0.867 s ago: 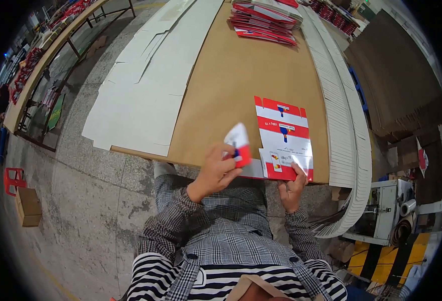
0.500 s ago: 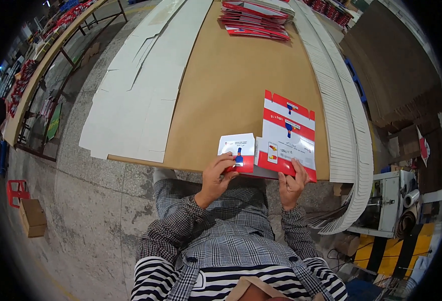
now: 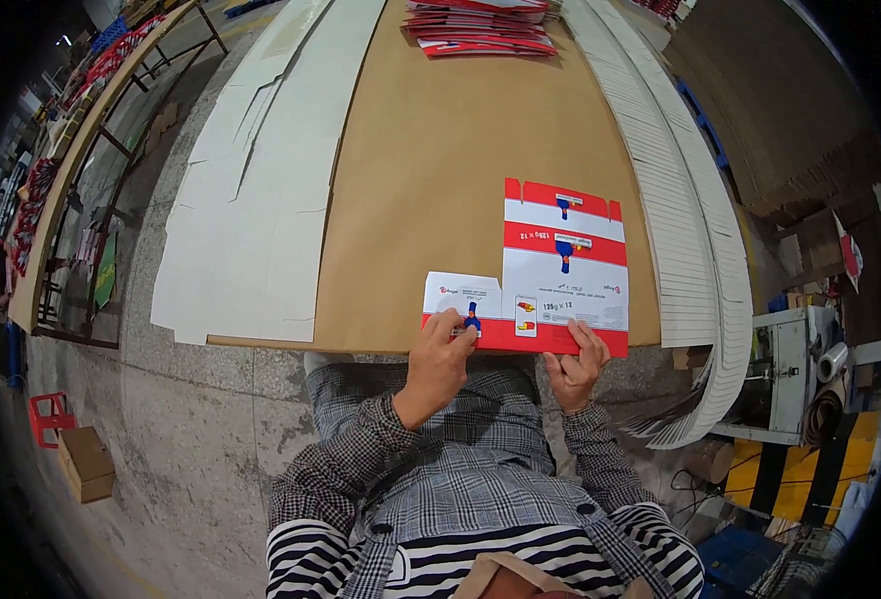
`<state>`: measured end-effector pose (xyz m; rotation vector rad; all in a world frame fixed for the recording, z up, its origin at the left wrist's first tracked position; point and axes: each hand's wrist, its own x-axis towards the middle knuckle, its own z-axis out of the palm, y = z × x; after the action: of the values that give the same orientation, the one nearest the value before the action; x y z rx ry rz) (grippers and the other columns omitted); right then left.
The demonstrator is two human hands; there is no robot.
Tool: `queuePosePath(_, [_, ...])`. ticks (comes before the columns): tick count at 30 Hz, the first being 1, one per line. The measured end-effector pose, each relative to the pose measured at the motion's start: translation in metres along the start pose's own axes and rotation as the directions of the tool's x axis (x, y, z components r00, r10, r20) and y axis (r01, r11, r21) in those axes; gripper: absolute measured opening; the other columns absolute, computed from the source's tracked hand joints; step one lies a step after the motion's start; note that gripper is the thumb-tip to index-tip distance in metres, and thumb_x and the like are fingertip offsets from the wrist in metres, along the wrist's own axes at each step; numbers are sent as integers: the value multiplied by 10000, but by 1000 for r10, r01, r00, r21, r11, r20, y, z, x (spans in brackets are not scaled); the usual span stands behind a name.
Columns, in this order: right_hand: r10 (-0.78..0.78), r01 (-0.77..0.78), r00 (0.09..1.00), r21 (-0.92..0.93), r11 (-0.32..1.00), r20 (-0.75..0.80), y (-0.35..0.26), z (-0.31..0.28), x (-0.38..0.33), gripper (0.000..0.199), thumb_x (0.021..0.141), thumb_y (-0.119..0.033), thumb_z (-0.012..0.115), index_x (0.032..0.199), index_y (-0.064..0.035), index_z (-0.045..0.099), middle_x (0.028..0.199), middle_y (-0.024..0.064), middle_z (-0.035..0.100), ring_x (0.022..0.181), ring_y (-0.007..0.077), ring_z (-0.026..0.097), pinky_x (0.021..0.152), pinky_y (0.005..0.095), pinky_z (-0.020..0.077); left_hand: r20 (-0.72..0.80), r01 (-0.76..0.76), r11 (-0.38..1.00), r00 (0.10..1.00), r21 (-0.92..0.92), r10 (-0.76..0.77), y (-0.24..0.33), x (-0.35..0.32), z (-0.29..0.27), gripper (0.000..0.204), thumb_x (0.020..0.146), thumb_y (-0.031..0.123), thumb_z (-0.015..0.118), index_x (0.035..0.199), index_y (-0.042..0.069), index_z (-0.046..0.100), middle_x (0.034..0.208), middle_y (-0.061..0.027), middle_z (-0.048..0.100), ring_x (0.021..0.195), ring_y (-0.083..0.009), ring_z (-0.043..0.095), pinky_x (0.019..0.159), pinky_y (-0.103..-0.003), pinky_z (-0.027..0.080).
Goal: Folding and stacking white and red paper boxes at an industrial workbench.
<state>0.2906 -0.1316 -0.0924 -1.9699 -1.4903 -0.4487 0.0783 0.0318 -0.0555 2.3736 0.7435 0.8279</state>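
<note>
A flat red-and-white printed carton blank lies at the near edge of the table, its smaller side flap reaching out to the left. My left hand pinches the lower part of that flap between thumb and fingers. Gripping the bottom edge of the main panel toward the right is my right hand, fingers on the printed face and thumb near the edge. What lies under the blank is hidden.
A stack of folded red-and-white cartons sits at the table's far end. White cardboard sheets run along the left of the brown tabletop. Overlapping white strips line its right side. A red stool and brown box stand on the floor.
The blank has shifted slightly left in view and straightened, its side flap lining up level with the main panel. Both hands keep hold of it.
</note>
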Motion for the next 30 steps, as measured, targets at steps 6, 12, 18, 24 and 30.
queuePosePath(6, [-13, 11, 999, 63, 998, 30, 6, -2, 2, 366, 832, -297, 751, 615, -25, 636, 1298, 161, 634, 1249, 327, 539, 1033, 472, 303, 244, -71, 981, 970, 180, 25, 2, 48, 2, 316, 641, 306, 848, 803, 90, 684, 986, -99, 614, 926, -319, 580, 792, -448, 460])
queuePosePath(12, [-7, 4, 1000, 90, 996, 30, 0, -12, 22, 306, 809, -229, 742, 623, -16, 627, 1309, 167, 625, 1253, 341, 536, 1048, 474, 294, 287, 201, 959, 924, 202, -254, -12, 103, 34, 373, 722, 456, 772, 653, 99, 689, 670, -123, 668, 683, -324, 657, 692, -467, 474])
queuePosePath(18, [37, -95, 987, 369, 924, 159, -52, -28, -10, 155, 745, -129, 729, 693, -17, 635, 1116, 169, 652, 1111, 403, 594, 947, 507, 463, -118, 135, 963, 987, 233, -109, -16, 79, 58, 365, 835, 449, 697, 849, 88, 647, 800, -146, 656, 700, -348, 626, 669, -490, 426])
queuePosePath(24, [709, -603, 566, 798, 8, 421, -74, -3, 4, 534, 897, -64, 642, 1371, 4, 405, 1261, 102, 570, 1175, 184, 551, 986, 323, 456, 110, 81, 988, 992, -134, -66, 42, 16, 34, 390, 928, 269, 644, 1198, 18, 519, 1044, -203, 602, 871, -368, 624, 736, -468, 478])
queuePosePath(30, [155, -844, 477, 500, -194, 865, 82, -12, 149, 581, 801, -143, 611, 1341, 24, 478, 1231, 129, 623, 1071, 211, 642, 946, 355, 534, -323, 183, 892, 886, -414, -332, -37, 17, -51, 66, 905, 76, 645, 871, 20, 652, 736, -128, 583, 664, -269, 591, 594, -340, 474])
